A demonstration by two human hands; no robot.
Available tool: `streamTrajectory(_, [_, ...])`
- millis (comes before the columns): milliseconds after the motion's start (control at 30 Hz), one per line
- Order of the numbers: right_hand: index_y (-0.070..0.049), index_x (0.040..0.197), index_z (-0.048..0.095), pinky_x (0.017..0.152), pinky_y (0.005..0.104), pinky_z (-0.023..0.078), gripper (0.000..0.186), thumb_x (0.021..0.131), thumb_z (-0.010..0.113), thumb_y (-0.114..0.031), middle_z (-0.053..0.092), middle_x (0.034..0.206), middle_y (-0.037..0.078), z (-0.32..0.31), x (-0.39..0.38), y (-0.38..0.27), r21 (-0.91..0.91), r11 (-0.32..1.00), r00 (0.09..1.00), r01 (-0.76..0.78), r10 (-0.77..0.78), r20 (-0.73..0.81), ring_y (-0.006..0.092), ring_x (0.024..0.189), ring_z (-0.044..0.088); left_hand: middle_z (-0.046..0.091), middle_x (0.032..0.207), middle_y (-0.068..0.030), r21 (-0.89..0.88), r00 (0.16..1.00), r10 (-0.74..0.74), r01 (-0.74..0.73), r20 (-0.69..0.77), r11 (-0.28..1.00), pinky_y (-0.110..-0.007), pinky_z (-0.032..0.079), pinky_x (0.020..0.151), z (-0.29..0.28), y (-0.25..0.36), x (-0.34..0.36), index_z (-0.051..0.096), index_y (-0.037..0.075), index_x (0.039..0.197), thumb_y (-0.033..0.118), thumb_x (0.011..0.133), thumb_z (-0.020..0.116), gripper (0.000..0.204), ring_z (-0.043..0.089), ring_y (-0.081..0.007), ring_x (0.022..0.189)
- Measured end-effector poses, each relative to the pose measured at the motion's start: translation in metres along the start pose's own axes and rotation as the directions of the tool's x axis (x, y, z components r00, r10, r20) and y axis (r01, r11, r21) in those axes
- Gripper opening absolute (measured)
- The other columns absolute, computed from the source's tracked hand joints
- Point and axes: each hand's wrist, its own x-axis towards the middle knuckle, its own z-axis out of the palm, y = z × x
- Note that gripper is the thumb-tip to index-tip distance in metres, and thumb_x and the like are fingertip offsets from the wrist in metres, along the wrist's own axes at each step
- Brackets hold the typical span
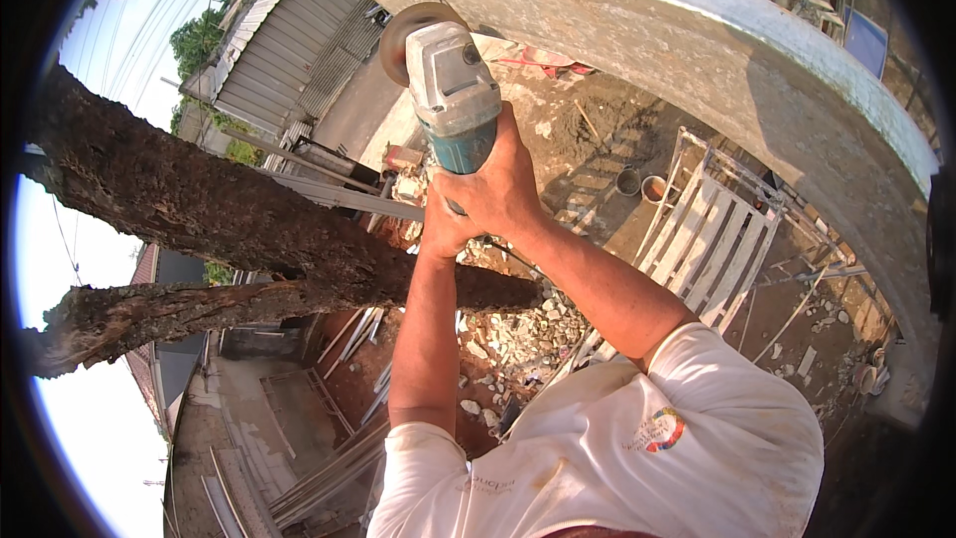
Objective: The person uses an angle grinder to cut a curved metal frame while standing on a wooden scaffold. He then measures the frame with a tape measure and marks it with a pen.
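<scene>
An angle grinder (453, 90) with a grey head, teal body and round disc (396, 43) is raised in the upper middle, its disc blurred as if spinning. My right hand (498, 184) wraps round the teal body. My left hand (448, 219) grips the grinder lower down, partly hidden behind my right. The disc is at the lower edge of a long curved concrete beam (647, 10) near its left end; whether it touches cannot be told. A black cord hangs below my hands.
A thick tree trunk (219, 199) and lower branch cross the left side. Below lie rubble (538, 339), metal lengths and dirt. A white slatted scaffold (707, 249) stands right of my arms, near two buckets (652, 189). A corrugated shed (269, 60) is beyond, at upper left.
</scene>
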Motion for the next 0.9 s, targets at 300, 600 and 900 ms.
streamTrajectory(300, [0.0,0.128,0.04,0.087,0.0442,0.052,0.069,0.068,0.074,-0.012,0.059,0.111,0.02,0.0,-0.001,0.001,0.018,1.0,1.0,0.001,-0.001,-0.006,0.0326,0.099,0.064,0.068,0.097,-0.0042,-0.014,1.0,-0.006,0.006,-0.023,1.0,-0.032,0.051,0.08,0.004,0.007,0.0,0.065,-0.001,0.103,0.027,0.057,0.09,0.059,0.061,-0.0114,0.089])
streamTrajectory(600, [0.0,0.126,0.041,0.084,0.0449,0.053,0.067,0.069,0.075,-0.013,0.061,0.107,0.019,-0.003,-0.001,0.002,-0.009,1.0,0.999,0.026,-0.026,-0.025,0.0327,0.095,0.066,0.068,0.096,-0.0035,0.058,1.0,-0.012,0.013,-0.021,0.998,-0.033,0.052,0.077,0.005,0.001,-0.002,0.065,0.0,0.103,0.027,0.057,0.09,0.058,0.061,-0.0109,0.088])
streamTrajectory(900, [0.0,0.118,0.043,0.08,0.0446,0.056,0.061,0.071,0.079,-0.017,0.063,0.103,0.02,-0.007,-0.001,0.0,-0.054,0.995,0.996,0.079,-0.081,-0.036,0.0339,0.092,0.069,0.068,0.095,-0.0047,0.017,1.0,0.003,-0.003,-0.007,1.0,-0.032,0.052,0.077,0.01,0.004,-0.003,0.064,-0.001,0.103,0.028,0.058,0.089,0.059,0.061,-0.0119,0.088])
